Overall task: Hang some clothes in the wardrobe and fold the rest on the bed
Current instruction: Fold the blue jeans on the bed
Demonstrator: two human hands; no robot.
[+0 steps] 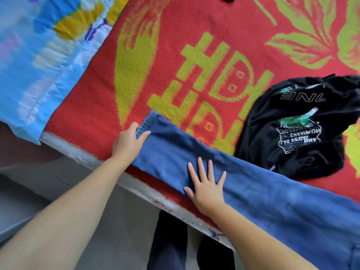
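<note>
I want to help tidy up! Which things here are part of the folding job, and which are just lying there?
Part of the job:
- jeans, gripped at the hem by the left hand, pressed flat by the right hand
- black shirt, crumpled, waiting beside the jeans
- red blanket, the folding surface

Just lying there:
- blue flowered sheet

A bedroom in a home, seen from above at the edge of a bed (81,154). Spread over the mattress, a fuzzy red blanket (194,26) with yellow-green leaves and large characters. At the upper left, a blue floral quilt (39,55). On the blanket, blue jeans (253,190) and a crumpled black T-shirt (292,137). Below the bed edge, grey floor (39,182).
</note>
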